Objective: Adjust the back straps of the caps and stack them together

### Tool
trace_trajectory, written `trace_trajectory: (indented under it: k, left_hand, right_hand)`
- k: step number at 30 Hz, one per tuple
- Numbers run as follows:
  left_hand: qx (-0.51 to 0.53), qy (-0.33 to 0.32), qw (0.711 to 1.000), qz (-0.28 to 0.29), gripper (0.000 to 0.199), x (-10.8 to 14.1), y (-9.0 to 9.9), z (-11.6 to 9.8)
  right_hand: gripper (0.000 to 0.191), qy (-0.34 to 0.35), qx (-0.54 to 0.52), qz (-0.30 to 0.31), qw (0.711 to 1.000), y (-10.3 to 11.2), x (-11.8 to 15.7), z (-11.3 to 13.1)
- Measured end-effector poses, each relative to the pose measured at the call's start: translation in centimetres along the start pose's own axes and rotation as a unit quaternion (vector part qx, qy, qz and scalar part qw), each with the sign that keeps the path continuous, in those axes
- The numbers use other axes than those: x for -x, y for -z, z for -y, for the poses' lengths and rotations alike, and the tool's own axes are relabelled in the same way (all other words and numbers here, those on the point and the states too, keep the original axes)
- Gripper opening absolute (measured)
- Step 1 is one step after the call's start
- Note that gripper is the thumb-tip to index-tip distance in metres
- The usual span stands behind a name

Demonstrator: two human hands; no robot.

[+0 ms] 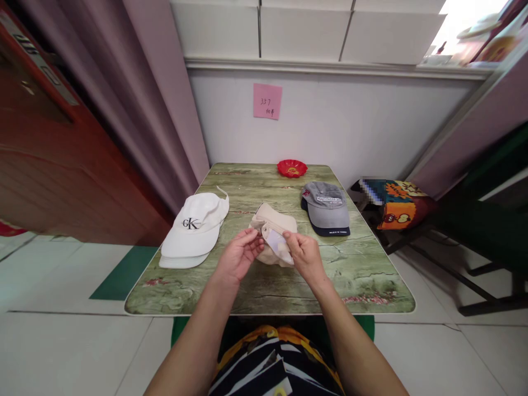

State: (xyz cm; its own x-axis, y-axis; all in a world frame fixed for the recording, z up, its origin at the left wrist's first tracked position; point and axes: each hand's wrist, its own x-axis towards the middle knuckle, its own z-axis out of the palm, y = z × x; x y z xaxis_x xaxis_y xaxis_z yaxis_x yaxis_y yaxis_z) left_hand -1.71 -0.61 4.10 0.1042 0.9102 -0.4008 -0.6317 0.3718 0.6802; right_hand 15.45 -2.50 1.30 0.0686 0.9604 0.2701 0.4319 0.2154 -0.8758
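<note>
A beige cap lies at the middle of the table, between my hands, with part of its pale inside showing. My left hand pinches the cap's edge or strap at its left side. On the right, my right hand grips the cap's rim between thumb and fingers. White caps, one brim showing under another, rest to the left, the top one marked with black letters. To the right sit a grey cap and a dark-brimmed one under it, apart from my hands.
A red scalloped dish stands at the back of the green wood-patterned table. Behind it is a wall with a pink note. Right of the table is a seat with a colourful cloth; a purple curtain hangs at the left.
</note>
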Motion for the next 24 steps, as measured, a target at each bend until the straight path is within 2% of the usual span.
trace_trajectory:
  k: [4,12,18,24]
  left_hand:
    - [-0.026,-0.029,0.999,0.008,0.012,0.2,-0.3,0.4]
    - [-0.053,-0.037,0.998,0.013,0.017,0.3,-0.8,0.4]
    - [-0.051,-0.036,0.998,0.018,0.017,0.3,-1.0,0.7]
    - [-0.063,-0.044,0.997,0.022,0.021,0.4,-1.0,0.9]
  right_hand:
    - [0.051,-0.033,-0.066,-0.001,0.997,-0.3,0.0,0.7]
    - [0.023,0.003,-0.074,0.011,0.997,-0.1,0.1,1.7]
    - [0.022,-0.007,-0.094,0.005,0.996,-0.2,0.1,2.4]
    - [0.022,-0.014,-0.08,-0.018,0.997,-0.4,0.1,2.0]
